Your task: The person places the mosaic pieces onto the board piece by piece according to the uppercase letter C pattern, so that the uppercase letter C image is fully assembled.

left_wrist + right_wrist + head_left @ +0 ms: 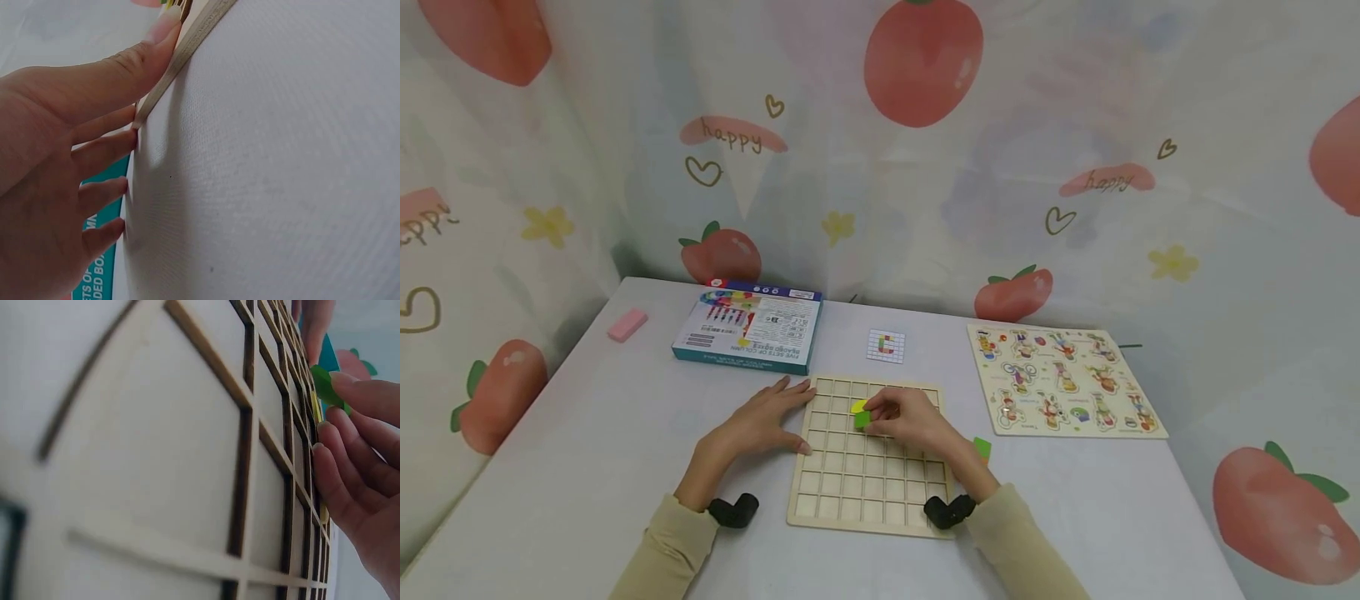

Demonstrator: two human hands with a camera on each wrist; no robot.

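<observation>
A wooden grid board lies flat on the grey table in front of me. My right hand pinches a green square tile over the board's upper rows, next to a yellow tile. In the right wrist view the green tile shows between my fingertips, with the grid close below. My left hand rests flat with straight fingers against the board's left edge, holding nothing.
A second green tile lies right of the board. Behind it sit a small pattern card, a teal box, a pink eraser and a picture puzzle board. Printed curtains close off the back and sides.
</observation>
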